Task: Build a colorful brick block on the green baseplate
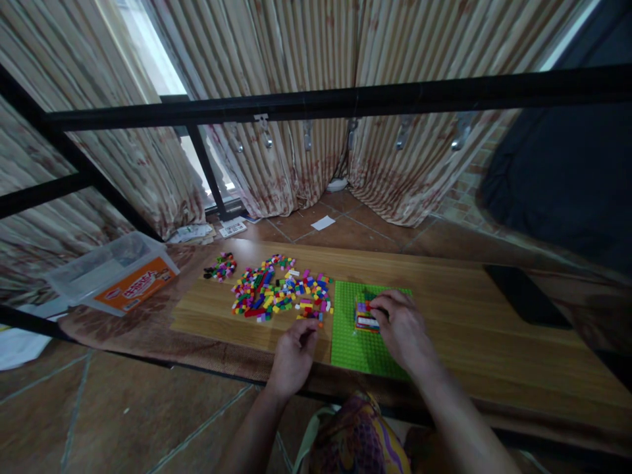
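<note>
A green baseplate lies on a wooden board. On it stands a small stack of coloured bricks. My right hand rests over that stack, fingertips pressed on its top right. A heap of loose small coloured bricks spreads left of the baseplate. My left hand sits at the heap's near edge with fingers curled together; whatever is in them is too small to make out.
A smaller cluster of bricks lies at the board's far left. A clear plastic box with an orange label stands further left. A dark flat object lies at right. Black metal bars cross overhead; curtains hang behind.
</note>
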`<action>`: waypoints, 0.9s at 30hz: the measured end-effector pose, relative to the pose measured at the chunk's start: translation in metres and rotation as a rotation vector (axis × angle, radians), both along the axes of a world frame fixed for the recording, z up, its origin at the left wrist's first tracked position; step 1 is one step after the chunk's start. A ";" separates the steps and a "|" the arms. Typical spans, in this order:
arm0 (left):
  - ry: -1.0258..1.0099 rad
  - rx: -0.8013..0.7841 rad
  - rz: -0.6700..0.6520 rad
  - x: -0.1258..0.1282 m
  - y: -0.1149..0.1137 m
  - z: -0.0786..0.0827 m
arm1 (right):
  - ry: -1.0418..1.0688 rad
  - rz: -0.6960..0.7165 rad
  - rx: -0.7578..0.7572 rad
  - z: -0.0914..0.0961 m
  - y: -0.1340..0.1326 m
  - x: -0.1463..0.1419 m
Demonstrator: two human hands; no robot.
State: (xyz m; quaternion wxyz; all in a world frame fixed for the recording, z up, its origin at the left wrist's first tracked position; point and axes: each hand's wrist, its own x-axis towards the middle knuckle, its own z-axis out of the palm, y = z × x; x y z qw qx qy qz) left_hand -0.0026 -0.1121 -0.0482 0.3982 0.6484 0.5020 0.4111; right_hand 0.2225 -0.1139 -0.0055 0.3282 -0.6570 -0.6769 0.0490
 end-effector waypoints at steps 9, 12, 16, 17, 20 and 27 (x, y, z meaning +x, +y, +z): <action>0.015 0.006 -0.017 -0.001 0.000 -0.002 | -0.071 0.008 -0.019 0.000 0.003 0.001; 0.019 0.008 -0.015 -0.001 0.000 -0.002 | -0.053 0.021 -0.021 0.000 0.003 0.002; 0.017 0.017 -0.015 0.000 0.000 0.000 | -0.068 0.030 -0.011 0.000 0.002 0.002; 0.015 0.015 -0.013 0.000 0.000 0.000 | -0.069 0.026 -0.008 0.001 0.002 0.001; 0.011 0.010 -0.006 0.000 0.000 0.000 | -0.060 0.023 -0.007 0.001 0.003 0.001; 0.018 0.010 -0.011 -0.001 -0.002 -0.003 | -0.037 0.014 -0.011 0.001 0.002 0.000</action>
